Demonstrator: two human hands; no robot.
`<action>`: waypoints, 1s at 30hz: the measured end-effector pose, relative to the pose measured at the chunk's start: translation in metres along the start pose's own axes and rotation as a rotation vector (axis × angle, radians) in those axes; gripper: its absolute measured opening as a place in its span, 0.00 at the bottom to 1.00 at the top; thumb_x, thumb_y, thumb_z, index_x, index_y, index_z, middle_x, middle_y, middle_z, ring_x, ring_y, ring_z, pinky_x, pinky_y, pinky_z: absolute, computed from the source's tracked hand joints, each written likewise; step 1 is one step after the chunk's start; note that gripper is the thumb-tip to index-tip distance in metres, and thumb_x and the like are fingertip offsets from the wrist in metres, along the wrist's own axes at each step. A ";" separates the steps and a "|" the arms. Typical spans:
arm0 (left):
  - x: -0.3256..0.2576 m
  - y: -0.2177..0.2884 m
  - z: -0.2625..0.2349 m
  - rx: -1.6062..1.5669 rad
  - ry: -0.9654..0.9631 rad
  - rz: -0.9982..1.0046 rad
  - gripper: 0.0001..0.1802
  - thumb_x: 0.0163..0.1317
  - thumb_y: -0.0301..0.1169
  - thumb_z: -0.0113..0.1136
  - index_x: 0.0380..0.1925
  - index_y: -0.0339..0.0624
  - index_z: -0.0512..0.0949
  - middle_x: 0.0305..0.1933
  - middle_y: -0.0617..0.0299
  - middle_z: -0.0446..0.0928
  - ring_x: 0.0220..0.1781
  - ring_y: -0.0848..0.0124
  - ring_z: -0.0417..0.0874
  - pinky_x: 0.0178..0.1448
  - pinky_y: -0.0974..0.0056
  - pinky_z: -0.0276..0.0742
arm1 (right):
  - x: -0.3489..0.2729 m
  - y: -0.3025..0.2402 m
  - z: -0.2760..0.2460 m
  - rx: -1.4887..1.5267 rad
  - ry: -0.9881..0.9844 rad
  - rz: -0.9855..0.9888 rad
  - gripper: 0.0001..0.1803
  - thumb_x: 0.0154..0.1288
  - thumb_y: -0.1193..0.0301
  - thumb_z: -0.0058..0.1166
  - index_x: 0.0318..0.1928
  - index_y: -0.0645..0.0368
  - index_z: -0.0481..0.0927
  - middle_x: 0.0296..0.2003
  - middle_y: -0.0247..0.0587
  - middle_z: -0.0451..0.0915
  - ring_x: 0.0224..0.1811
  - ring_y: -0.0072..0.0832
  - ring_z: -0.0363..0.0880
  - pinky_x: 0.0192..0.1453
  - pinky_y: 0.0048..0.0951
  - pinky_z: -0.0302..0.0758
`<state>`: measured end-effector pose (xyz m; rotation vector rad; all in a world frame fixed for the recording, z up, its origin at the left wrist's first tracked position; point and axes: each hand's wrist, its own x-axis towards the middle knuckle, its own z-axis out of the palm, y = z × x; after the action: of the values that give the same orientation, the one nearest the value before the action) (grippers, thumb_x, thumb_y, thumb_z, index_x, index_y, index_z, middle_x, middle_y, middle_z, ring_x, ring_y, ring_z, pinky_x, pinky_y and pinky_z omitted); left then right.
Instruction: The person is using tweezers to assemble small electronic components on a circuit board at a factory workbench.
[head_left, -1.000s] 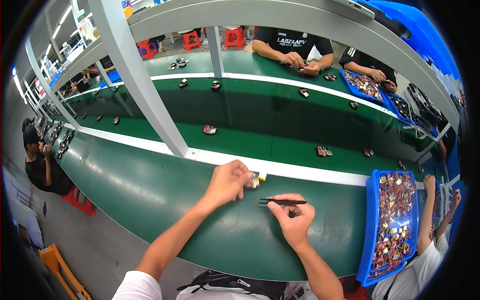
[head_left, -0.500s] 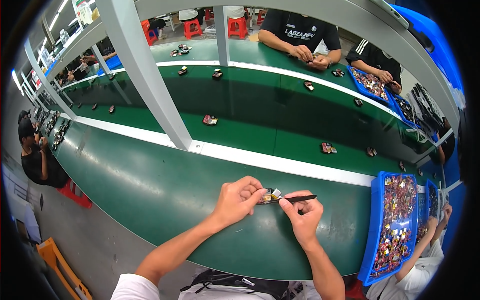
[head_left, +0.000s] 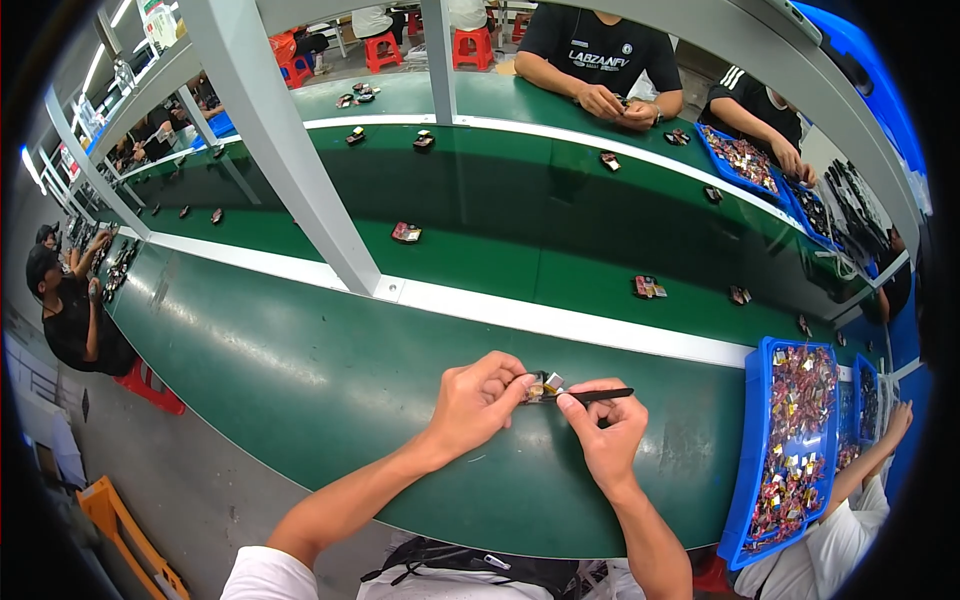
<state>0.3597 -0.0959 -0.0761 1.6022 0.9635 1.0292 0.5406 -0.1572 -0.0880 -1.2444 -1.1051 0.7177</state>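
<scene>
Two bare hands meet over a green work surface point(head_left: 300, 370) at a long assembly line. The left hand point(head_left: 478, 405) pinches a small gold-and-dark component point(head_left: 545, 385) between thumb and fingertips, its other fingers curled in; the component sits just above the surface at the centre of the view, touching both hands. The right hand point(head_left: 605, 430), at 3 o'clock of the component, pinches black tweezers point(head_left: 598, 395) between thumb and forefinger, the tool lying nearly level with its rear end pointing toward 3 o'clock and its tips at the component.

At 3 o'clock of the hands a blue tray point(head_left: 752, 470) holds a heap of small red and yellow parts. A white strip point(head_left: 560, 320) runs along the far edge of the surface at 12 o'clock; beyond it a darker green conveyor belt point(head_left: 520, 230) carries scattered small parts, one of them point(head_left: 648, 288) at 1 o'clock. A grey metal post point(head_left: 290, 170) rises at 11 o'clock. Across the belt, seated people in black shirts point(head_left: 600, 50) work with their hands, red stools point(head_left: 475, 45) behind them. Another worker point(head_left: 70, 320) sits at 9 o'clock along the curving line, above a grey floor point(head_left: 190, 490).
</scene>
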 end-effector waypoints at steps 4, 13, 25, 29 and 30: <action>-0.001 0.001 0.001 0.029 0.031 0.030 0.05 0.68 0.20 0.65 0.39 0.28 0.78 0.27 0.58 0.84 0.20 0.80 0.81 0.21 0.73 0.72 | -0.001 0.000 0.000 -0.025 -0.002 -0.022 0.07 0.59 0.80 0.71 0.37 0.65 0.85 0.17 0.23 0.75 0.16 0.06 0.61 0.21 0.17 0.52; -0.006 -0.001 0.006 0.083 0.071 0.172 0.06 0.67 0.21 0.66 0.38 0.30 0.79 0.28 0.57 0.85 0.20 0.79 0.82 0.21 0.73 0.72 | 0.001 -0.007 -0.001 0.163 -0.044 0.115 0.06 0.63 0.81 0.68 0.39 0.67 0.84 0.28 0.33 0.84 0.22 0.07 0.69 0.23 0.15 0.59; -0.008 -0.006 0.007 0.177 0.107 0.311 0.07 0.66 0.23 0.68 0.39 0.31 0.80 0.28 0.57 0.85 0.20 0.78 0.82 0.21 0.72 0.73 | 0.004 -0.015 -0.006 0.299 -0.076 0.336 0.06 0.65 0.83 0.64 0.42 0.72 0.82 0.38 0.47 0.87 0.38 0.23 0.86 0.42 0.20 0.82; -0.008 -0.005 0.009 0.100 0.126 0.235 0.06 0.66 0.22 0.67 0.38 0.31 0.80 0.27 0.57 0.84 0.20 0.78 0.83 0.21 0.73 0.73 | 0.003 -0.013 -0.004 0.301 -0.082 0.292 0.06 0.65 0.83 0.65 0.41 0.70 0.82 0.34 0.41 0.85 0.31 0.15 0.80 0.33 0.15 0.73; -0.007 -0.003 0.009 0.098 0.125 0.236 0.06 0.66 0.22 0.67 0.38 0.31 0.80 0.27 0.57 0.84 0.20 0.78 0.83 0.21 0.73 0.73 | 0.003 -0.012 -0.003 0.293 -0.078 0.262 0.06 0.64 0.83 0.65 0.40 0.69 0.82 0.31 0.37 0.84 0.27 0.11 0.76 0.28 0.14 0.68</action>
<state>0.3656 -0.1047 -0.0823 1.7807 0.9353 1.2724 0.5433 -0.1582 -0.0750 -1.1256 -0.8698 1.0936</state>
